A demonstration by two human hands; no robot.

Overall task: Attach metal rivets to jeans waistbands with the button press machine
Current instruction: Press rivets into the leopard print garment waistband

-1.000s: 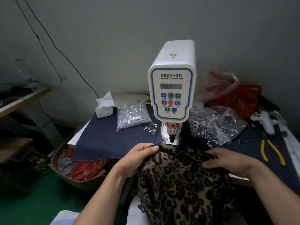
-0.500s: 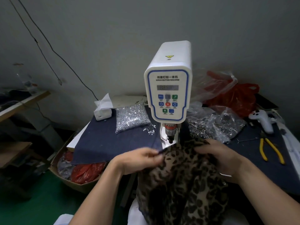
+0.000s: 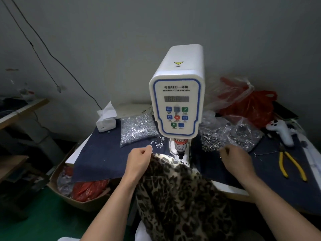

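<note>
Jeans (image 3: 180, 193), here a leopard-print pair, hang from the table edge down toward the person's lap, with the top edge lying just at the foot of the press (image 3: 177, 101), under its ram. The left hand (image 3: 140, 160) sits at about nine o'clock from the ram, fingers curled, touching the cloth's upper left corner; whether it pinches the edge or something small at its fingertips I cannot tell. The right hand (image 3: 234, 159) is at about three o'clock from the ram, apart from the cloth, fingers curled over the dark table cover; it may be picking up a rivet, but what it holds, if anything, is not clear.

The cloth looks soft and limp, light enough for one hand yet prone to slide off by its own hanging weight. I would judge it best taken at the waistband, both sides of the rivet spot, pulled flat and taut.

Outward: a bag of silvery studs (image 3: 139, 131) at ten o'clock from the left hand, a tissue box (image 3: 106, 120) beyond it. Bags of dark rings (image 3: 231, 134) lie at twelve o'clock from the right hand, red bags (image 3: 251, 106) behind. Yellow pliers (image 3: 291, 167) rest at three o'clock, a white controller (image 3: 281, 131) above them.
</note>
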